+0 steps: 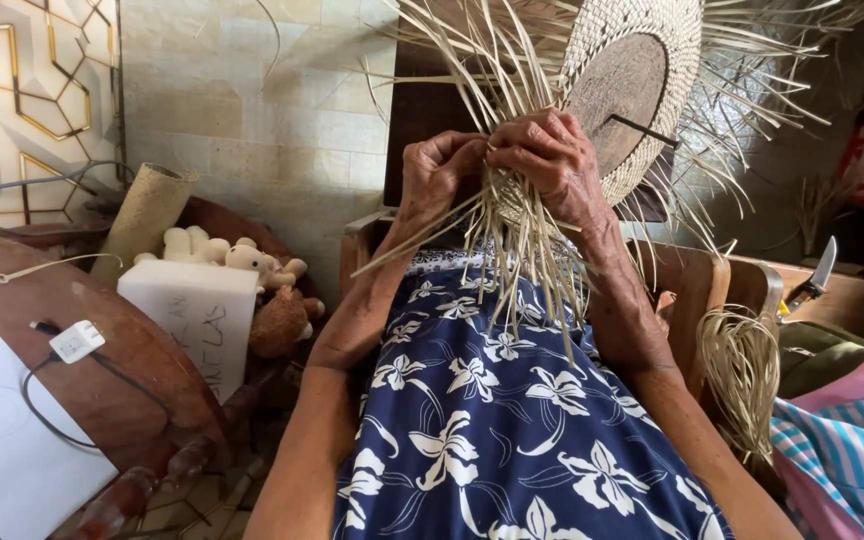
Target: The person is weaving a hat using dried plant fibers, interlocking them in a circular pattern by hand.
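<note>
Above lap | left hand [439, 170], right hand [552, 160] pinch straw strands [527, 250] | woven disc [632, 90] behind

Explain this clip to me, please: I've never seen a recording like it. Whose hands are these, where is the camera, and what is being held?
There is one picture, from a camera worn on a person's head, looking down over their lap in a blue flowered dress. No machine is involved. The left hand and right hand are both closed around pale straw strands that hang from a half-woven round straw piece. Left of the lap, a round wooden table carries a white charger with cable; beside it are a white box and plush toys. To the right lie a straw bundle and a knife.
</note>
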